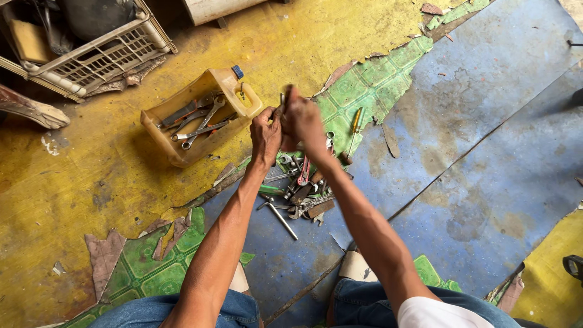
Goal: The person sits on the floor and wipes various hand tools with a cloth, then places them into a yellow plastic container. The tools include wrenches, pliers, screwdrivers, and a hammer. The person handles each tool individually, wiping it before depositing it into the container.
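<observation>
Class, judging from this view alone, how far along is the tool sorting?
Done: several wrenches lie in the cut yellow jug. In hand: the left hand and right hand hold a small metal piece. Left: a tool pile on the floor.

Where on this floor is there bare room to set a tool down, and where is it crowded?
Bare room: the blue sheet right of the right hand, and the yellow floor left of the cut-open container. Crowded: the tool pile below both hands, the left hand included, and the container, which holds wrenches.
</observation>
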Demonstrator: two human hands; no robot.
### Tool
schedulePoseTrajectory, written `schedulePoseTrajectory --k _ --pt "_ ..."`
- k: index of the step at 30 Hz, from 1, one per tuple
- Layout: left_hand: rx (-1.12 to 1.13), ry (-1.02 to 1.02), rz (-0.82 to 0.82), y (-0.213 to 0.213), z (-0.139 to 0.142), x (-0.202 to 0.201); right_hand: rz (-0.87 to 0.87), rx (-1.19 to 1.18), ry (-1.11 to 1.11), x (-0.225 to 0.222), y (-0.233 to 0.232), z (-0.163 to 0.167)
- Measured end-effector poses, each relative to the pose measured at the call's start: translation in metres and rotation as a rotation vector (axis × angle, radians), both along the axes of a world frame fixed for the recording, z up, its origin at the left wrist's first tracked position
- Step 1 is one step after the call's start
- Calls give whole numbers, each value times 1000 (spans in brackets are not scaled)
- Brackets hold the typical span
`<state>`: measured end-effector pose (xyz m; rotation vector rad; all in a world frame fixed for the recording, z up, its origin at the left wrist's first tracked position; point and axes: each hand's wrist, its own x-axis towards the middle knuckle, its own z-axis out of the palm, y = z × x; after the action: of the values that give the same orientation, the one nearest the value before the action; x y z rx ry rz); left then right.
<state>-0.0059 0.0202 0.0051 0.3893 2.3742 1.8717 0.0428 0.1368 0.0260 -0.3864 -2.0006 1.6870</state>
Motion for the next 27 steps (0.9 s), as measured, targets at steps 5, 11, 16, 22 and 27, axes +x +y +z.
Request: schedulePoseTrajectory --k 5,11,16,22,27 --pt "196 -121 -42 -5 -11 3 8 220 -241 6 -16 -5" --pt "124 -240 -67 -3 -14 18 -98 334 -391 1 -6 -30" --pt "118 -299 -83 8 -7 22 -126 -334 -395 6 13 -26" --pt "132 -317 -75 5 -8 15 222 -300 -133 9 16 -8" --pt "288 -463 -62 2 -8 19 -35 300 -78 9 -9 -17"
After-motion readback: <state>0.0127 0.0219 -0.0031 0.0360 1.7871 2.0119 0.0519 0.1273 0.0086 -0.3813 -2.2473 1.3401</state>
